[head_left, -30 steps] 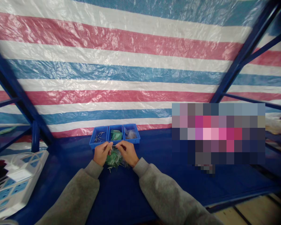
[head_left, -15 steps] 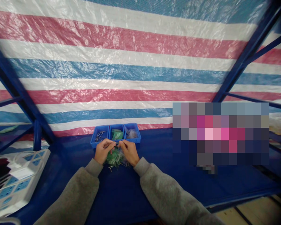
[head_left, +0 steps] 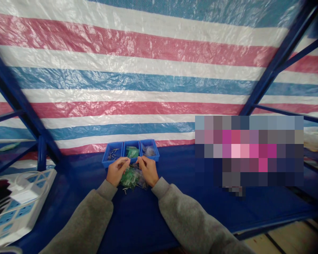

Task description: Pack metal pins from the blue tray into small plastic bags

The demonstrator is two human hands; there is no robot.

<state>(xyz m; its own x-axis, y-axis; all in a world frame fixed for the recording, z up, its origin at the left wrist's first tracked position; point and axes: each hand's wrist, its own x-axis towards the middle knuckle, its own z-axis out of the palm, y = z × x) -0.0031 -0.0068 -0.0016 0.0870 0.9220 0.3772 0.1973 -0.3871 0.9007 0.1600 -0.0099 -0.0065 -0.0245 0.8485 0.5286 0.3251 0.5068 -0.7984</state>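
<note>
My left hand [head_left: 118, 170] and my right hand [head_left: 148, 170] hover over a loose pile [head_left: 130, 178] of green pieces, clear plastic and small metal pins on the blue tabletop. Thumb and forefinger are pinched together on each hand, with a narrow gap between the two hands. Whatever the fingertips hold is too small to make out. Just beyond them stands a blue three-part tray [head_left: 105, 162]. Metal pins [head_left: 113, 153] lie in its left compartment, green pieces [head_left: 133, 152] in the middle one, and clear plastic items [head_left: 149, 151] in the right one.
At the left lies a white power strip [head_left: 29, 211] with blue sockets, a plugged-in adapter and cables. Blue metal frame bars [head_left: 42, 151] rise on both sides. A striped plastic sheet [head_left: 148, 81] hangs behind the table. A pixelated block covers the right part.
My fingertips have drawn slightly apart. Earlier they met around a small metal-looking piece above the pile; now a gap shows between them. The tray stays where it was.
</note>
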